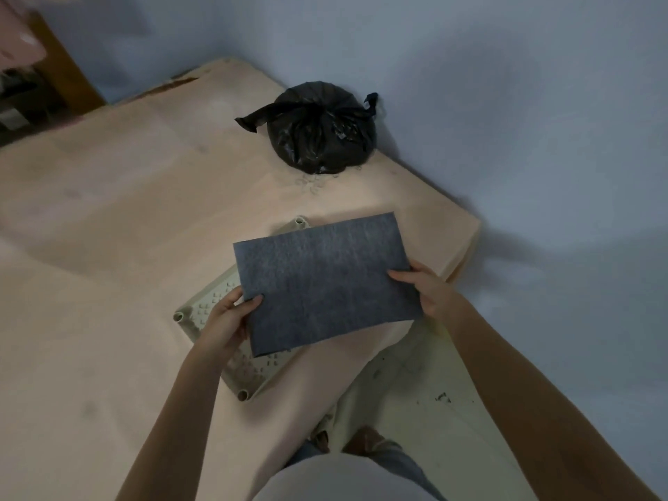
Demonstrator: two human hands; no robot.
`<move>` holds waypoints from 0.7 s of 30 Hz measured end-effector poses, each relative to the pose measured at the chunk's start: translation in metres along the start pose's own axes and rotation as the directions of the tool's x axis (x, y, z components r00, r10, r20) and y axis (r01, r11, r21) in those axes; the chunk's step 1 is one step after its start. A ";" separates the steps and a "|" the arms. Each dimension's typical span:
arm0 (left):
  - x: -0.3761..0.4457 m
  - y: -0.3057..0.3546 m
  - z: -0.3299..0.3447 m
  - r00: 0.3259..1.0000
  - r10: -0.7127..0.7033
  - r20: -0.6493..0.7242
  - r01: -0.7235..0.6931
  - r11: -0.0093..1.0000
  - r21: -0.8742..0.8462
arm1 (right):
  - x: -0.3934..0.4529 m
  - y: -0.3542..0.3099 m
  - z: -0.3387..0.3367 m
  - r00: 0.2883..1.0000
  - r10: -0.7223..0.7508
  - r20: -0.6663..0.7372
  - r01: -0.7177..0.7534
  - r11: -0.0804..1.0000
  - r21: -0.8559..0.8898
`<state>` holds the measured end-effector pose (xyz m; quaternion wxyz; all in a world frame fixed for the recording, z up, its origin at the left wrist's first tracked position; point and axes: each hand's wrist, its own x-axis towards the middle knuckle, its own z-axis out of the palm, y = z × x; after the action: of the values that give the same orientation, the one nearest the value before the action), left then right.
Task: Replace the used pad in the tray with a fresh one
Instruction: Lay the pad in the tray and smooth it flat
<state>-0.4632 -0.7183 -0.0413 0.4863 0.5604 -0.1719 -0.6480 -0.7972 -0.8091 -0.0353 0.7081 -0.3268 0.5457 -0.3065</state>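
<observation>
A grey rectangular pad (325,280) is held flat and slightly tilted above a beige plastic tray (208,307). My left hand (226,318) grips the pad's near left edge, thumb on top. My right hand (424,287) grips its right edge. The tray lies on the table near the front corner; its floor has rows of small raised studs and round posts stand at its corners. The pad hides most of the tray, so I cannot tell whether anything lies inside it.
A tied black plastic bag (321,130) sits on the pale wooden table (108,247) near the far edge, against the blue wall. The table's right corner is just beyond my right hand. Pale floor with dark specks (433,395) shows below.
</observation>
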 end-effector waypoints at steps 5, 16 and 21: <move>0.002 -0.003 0.000 0.997 -0.017 -0.069 0.015 0.999 -0.034 | 0.022 -0.012 0.002 0.997 0.039 0.067 -0.036 0.998 -0.054; -0.009 -0.007 0.015 0.948 0.064 -0.311 -0.114 0.983 -0.145 | 0.086 -0.057 0.021 0.937 0.163 0.309 -0.106 0.975 -0.193; -0.017 -0.017 0.021 0.900 0.050 -0.433 -0.140 0.974 -0.177 | 0.109 -0.061 0.033 0.909 0.239 0.342 -0.155 0.954 -0.255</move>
<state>-0.4912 -0.7028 -0.0385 0.5980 0.6262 -0.0217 -0.4998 -0.7468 -0.9277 -0.0424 0.7844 -0.3987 0.4639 -0.1033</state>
